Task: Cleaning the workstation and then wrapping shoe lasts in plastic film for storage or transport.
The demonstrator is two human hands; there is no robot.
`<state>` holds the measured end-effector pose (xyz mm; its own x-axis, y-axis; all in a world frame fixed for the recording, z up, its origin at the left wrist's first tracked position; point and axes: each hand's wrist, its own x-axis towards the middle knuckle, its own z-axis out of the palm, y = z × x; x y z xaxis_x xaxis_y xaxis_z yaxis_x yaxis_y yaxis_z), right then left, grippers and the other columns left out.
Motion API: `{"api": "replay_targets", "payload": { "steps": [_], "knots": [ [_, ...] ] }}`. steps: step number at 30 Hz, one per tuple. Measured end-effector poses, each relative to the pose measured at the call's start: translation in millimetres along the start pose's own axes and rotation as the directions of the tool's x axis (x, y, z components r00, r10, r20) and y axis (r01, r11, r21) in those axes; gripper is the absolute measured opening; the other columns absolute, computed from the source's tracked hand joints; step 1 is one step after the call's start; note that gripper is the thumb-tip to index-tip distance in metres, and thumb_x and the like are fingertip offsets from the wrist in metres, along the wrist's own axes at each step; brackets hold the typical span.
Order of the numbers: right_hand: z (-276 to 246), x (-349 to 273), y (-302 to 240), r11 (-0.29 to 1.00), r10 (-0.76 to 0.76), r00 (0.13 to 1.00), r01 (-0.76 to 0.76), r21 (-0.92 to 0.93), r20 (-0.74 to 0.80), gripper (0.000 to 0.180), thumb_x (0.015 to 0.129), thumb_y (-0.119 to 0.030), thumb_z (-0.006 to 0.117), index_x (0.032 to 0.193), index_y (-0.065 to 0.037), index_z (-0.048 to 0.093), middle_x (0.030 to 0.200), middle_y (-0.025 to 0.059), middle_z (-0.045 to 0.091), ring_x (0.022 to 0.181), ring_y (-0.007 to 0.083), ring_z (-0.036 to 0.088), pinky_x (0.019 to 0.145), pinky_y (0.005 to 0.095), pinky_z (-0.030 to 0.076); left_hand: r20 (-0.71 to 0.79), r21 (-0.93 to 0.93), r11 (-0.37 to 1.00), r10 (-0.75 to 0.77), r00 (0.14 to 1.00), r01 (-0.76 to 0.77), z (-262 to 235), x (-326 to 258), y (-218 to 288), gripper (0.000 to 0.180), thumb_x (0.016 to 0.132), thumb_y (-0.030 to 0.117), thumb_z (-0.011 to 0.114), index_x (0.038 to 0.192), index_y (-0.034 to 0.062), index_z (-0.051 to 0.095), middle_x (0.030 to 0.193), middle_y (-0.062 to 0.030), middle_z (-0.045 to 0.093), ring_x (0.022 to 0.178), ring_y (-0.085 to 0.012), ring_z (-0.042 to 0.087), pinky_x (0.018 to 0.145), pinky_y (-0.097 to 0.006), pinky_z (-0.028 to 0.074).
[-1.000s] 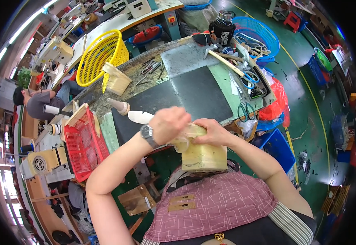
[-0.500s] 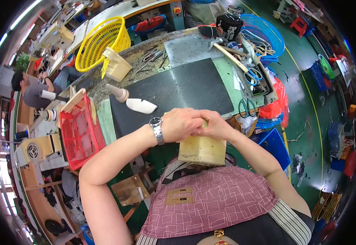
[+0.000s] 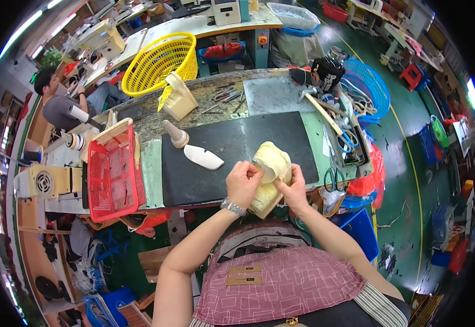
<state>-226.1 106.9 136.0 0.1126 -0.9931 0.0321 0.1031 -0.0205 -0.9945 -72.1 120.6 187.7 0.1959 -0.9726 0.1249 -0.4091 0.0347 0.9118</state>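
Across the middle of the frame runs a worktop [image 3: 151, 180] with a black mat [image 3: 232, 136], a white piece [image 3: 203, 157] and a cone [image 3: 176, 134] near its left end. Just below centre, at the mat's near edge, the right hand [image 3: 295, 191] curls around the tilted yellow block [image 3: 275, 169], while the left hand [image 3: 243, 182] pinches its fingertips together at the left rim, on what I cannot tell. Likely this is close fingertip work on that rim, calling next for a steady right grip.

We're in a sort of workshop: a hammer [image 3: 325, 115] and scissors [image 3: 334, 180] lie by a scuffed counter [image 3: 207, 98], a sewing machine [image 3: 106, 39] stands beyond the yellow basket [image 3: 154, 66], and yellow lines mark the green floor [image 3: 398, 185].
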Motion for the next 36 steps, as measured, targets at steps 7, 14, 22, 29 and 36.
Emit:
{"api": "replay_targets", "payload": {
  "steps": [7, 14, 22, 29, 36],
  "knots": [
    [19, 9, 25, 0.975, -0.055, 0.997, 0.044, -0.218, -0.046, 0.043, 0.068, -0.007, 0.062, 0.105, -0.001, 0.042, 0.098, 0.0092, 0.051, 0.092, 0.0168, 0.050, 0.081, 0.0282, 0.040, -0.104, 0.340, 0.925, -0.140, 0.985, 0.168, 12, 29, -49, 0.051, 0.065, 0.030, 0.069, 0.101, 0.0039, 0.043, 0.082, -0.0162, 0.057, 0.079, -0.0304, 0.058, 0.068, -0.038, 0.046],
    [6, 4, 50, 0.905, -0.093, 0.996, 0.076, -0.419, -0.020, 0.045, 0.064, -0.010, 0.063, 0.103, -0.003, 0.043, 0.097, 0.0163, 0.051, 0.094, 0.0316, 0.050, 0.082, 0.0371, 0.040, 0.321, 0.585, 0.792, -0.030, 0.947, -0.173, 10, 40, -49, 0.025, 0.068, 0.026, 0.062, 0.080, 0.0063, 0.053, 0.072, -0.0192, 0.059, 0.071, -0.0374, 0.058, 0.065, -0.045, 0.047],
    [10, -4, 37, 0.845, -0.129, 0.991, 0.089, -0.528, -0.039, 0.042, 0.063, -0.012, 0.064, 0.100, -0.002, 0.045, 0.095, 0.0167, 0.050, 0.094, 0.0335, 0.047, 0.081, 0.0394, 0.039, 0.607, 0.586, 0.639, 0.061, 0.792, -0.498, -8, 56, -36, 0.027, 0.078, 0.028, 0.048, 0.084, 0.0014, 0.049, 0.065, -0.0207, 0.058, 0.062, -0.0375, 0.058, 0.057, -0.046, 0.048],
    [15, 4, 42, 0.841, -0.159, 0.987, 0.123, -0.527, -0.022, 0.042, 0.065, -0.013, 0.064, 0.101, -0.002, 0.045, 0.096, 0.0166, 0.050, 0.095, 0.0331, 0.047, 0.082, 0.0391, 0.040, 0.328, 0.709, 0.650, 0.038, 0.944, -0.273, 10, 52, -48, 0.024, 0.072, 0.030, 0.054, 0.081, 0.0071, 0.053, 0.063, -0.0182, 0.059, 0.060, -0.0355, 0.059, 0.055, -0.045, 0.048],
    [14, 7, 44, 0.835, -0.173, 0.985, 0.157, -0.527, 0.019, 0.043, 0.065, -0.014, 0.064, 0.102, -0.001, 0.045, 0.096, 0.0169, 0.050, 0.095, 0.0328, 0.048, 0.082, 0.0386, 0.040, 0.625, 0.641, 0.546, 0.037, 0.780, -0.540, -16, 71, -43, 0.025, 0.076, 0.028, 0.049, 0.082, 0.0042, 0.054, 0.065, -0.0184, 0.059, 0.061, -0.0341, 0.059, 0.056, -0.044, 0.049]
  ]
}}
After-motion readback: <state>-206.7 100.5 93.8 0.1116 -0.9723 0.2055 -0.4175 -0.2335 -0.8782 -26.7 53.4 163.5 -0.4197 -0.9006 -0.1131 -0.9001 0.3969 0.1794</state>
